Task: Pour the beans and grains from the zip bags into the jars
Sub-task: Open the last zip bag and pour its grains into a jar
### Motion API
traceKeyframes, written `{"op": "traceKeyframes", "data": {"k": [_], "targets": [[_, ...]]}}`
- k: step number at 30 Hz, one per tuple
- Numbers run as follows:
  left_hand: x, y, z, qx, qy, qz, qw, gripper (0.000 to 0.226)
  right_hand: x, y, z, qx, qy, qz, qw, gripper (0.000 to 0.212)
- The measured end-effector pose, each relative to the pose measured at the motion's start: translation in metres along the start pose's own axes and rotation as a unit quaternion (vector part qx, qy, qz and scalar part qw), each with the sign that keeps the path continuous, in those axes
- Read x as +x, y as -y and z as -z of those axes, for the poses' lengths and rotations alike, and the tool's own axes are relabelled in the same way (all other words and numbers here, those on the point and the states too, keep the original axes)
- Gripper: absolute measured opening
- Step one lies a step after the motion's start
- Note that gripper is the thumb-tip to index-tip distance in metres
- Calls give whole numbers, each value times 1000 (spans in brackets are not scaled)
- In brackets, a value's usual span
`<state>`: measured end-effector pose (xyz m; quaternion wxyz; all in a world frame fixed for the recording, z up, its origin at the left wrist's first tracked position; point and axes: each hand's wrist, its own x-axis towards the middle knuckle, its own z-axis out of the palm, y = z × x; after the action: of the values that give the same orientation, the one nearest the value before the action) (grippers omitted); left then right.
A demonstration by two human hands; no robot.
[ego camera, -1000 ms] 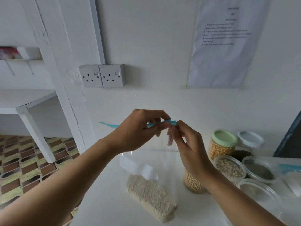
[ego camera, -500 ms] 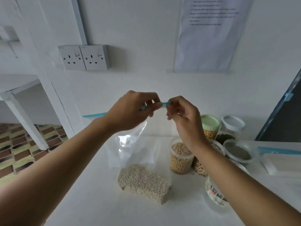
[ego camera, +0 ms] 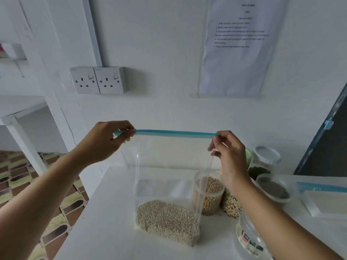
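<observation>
The zip bag (ego camera: 169, 166) hangs between the hands. Its pale grains (ego camera: 167, 220) are heaped in the bottom, which rests on the white table (ego camera: 105, 231) below them. A moment ago both hands pinched the teal zip strip (ego camera: 174, 132) at its middle. Now the left hand (ego camera: 107, 139) pinches one end and the right hand (ego camera: 231, 156) the other, with the strip taut. I can't tell whether the seal has parted.

Under the right hand stands a jar of soybeans (ego camera: 209, 192), and an empty clear jar (ego camera: 247, 239) sits by that forearm. The table's edge runs beneath the left forearm, so the free room is between the hands.
</observation>
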<state>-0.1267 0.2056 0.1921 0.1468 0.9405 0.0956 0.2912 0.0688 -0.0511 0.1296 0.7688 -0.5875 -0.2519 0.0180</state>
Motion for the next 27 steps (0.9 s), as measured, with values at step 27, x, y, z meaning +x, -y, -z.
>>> {"op": "traceKeyframes", "data": {"k": [27], "targets": [[23,-50,-6,-27,185,-99,977,12,2,36,-36,-263,235,237,905,12]]}}
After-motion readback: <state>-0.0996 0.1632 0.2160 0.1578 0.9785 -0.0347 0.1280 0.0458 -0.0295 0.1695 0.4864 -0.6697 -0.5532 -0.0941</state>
